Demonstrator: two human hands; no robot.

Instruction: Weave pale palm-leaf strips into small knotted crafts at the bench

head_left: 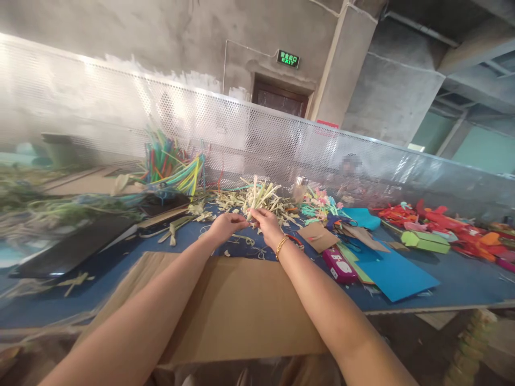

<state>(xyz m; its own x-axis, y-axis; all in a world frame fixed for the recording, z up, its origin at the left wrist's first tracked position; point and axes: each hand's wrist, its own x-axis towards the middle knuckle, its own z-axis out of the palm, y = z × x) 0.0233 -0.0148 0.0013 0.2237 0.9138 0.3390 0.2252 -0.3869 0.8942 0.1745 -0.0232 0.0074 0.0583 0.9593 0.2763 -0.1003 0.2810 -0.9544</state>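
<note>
Both my hands are raised over the back part of the blue-topped table, fingertips close together. My right hand [265, 224], with a gold bracelet on its wrist, pinches a small bunch of pale dry leaf strips [260, 197] that fans upward from its fingers. My left hand [228, 227] is closed in a pinch just left of it; what lies between its fingertips is too small to make out. Behind the hands spreads a heap of similar dry strips [281, 206]. A brown cardboard sheet [249, 305] lies below my forearms, hanging over the front edge.
Coloured tubes [173, 161] and a dark flat panel [80, 246] are on the left. To the right lie blue sheets [396, 271], a purple box [340, 265] and red paper pieces [438, 220]. A jar [300, 188] stands before a perforated metal partition [225, 123]; a person shows beyond.
</note>
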